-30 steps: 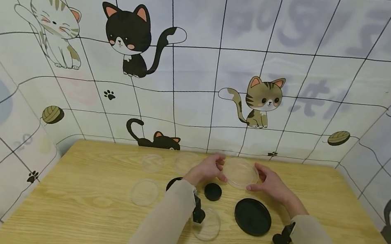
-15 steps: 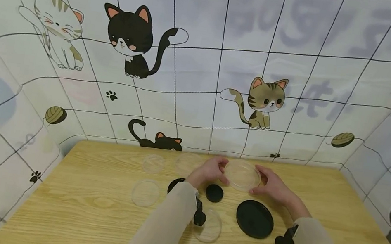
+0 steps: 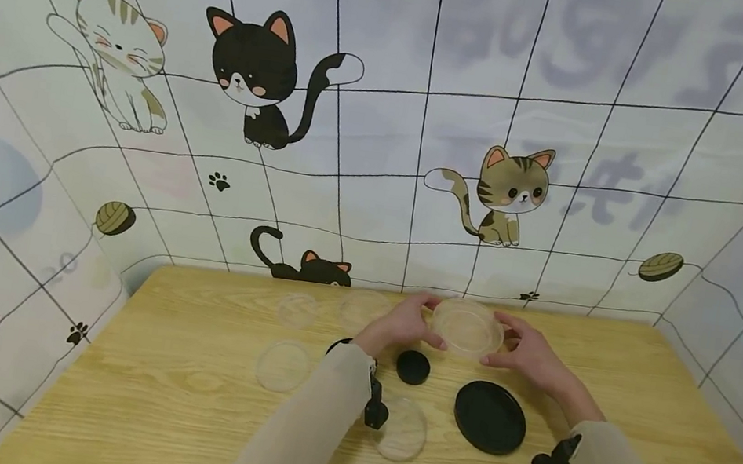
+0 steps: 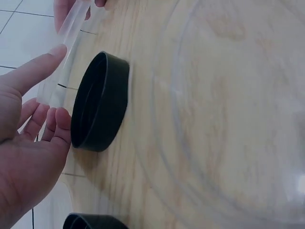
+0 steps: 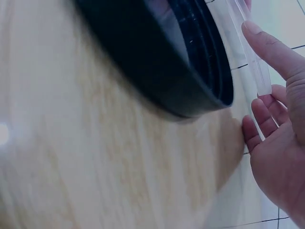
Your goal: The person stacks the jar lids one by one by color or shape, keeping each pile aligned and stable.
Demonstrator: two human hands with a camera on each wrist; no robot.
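Note:
Both hands hold a clear round plastic lid near the table's back edge, seen edge-on in the left wrist view. My left hand pinches its left rim with the thumb on one face and the fingers on the other. Its right rim sits between the thumb and fingers of my right hand. A small black round lid lies just in front of the left hand. Nearer the right hand is a large black round lid, its raised rim showing in the right wrist view.
Several other clear discs lie on the wooden table: one by the left forearm, one farther left, others at the back. Another black lid is mostly hidden by the left sleeve. A cat-patterned wall stands behind.
The clear lid has risen slightly and tilted in both hands over the last half second. The head view has shifted a little; the lids on the table look unmoved.

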